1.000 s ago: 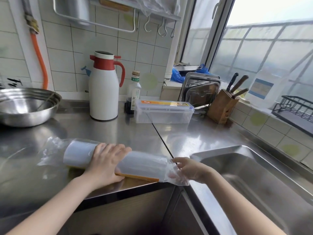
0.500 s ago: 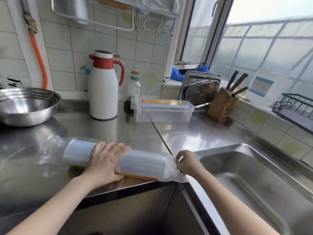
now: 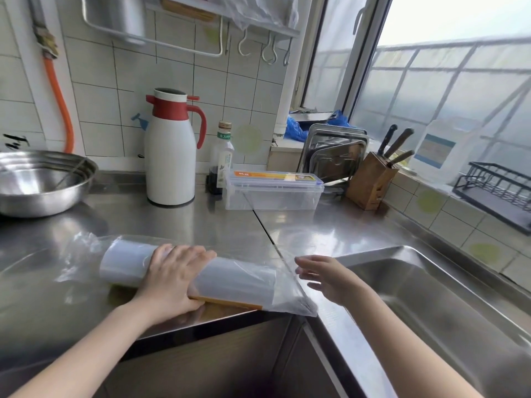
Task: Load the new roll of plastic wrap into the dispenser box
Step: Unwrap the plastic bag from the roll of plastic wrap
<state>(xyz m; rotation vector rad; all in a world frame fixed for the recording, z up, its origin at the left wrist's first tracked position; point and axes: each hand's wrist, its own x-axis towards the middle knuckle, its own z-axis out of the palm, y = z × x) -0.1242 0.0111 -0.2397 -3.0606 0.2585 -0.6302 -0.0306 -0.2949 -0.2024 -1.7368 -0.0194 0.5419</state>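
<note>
The new roll of plastic wrap (image 3: 235, 278) lies on its side near the steel counter's front edge, still inside a loose clear bag (image 3: 290, 294) with an orange strip along its underside. My left hand (image 3: 175, 278) rests on top of the roll's middle with the fingers laid over it. My right hand (image 3: 327, 275) hovers with spread fingers just right of the bag's end, apart from it. The clear dispenser box (image 3: 273, 191), its lid down and bearing an orange label, stands at the back of the counter.
A white and red thermos jug (image 3: 171, 150) and a small bottle (image 3: 221, 156) stand left of the box. A steel bowl (image 3: 37, 182) sits far left, a knife block (image 3: 372, 182) and trays at the back right, the sink (image 3: 448, 305) at right.
My right hand has let go of the bag's right end and drawn back a little with its fingers spread. My left hand has stayed on the roll.
</note>
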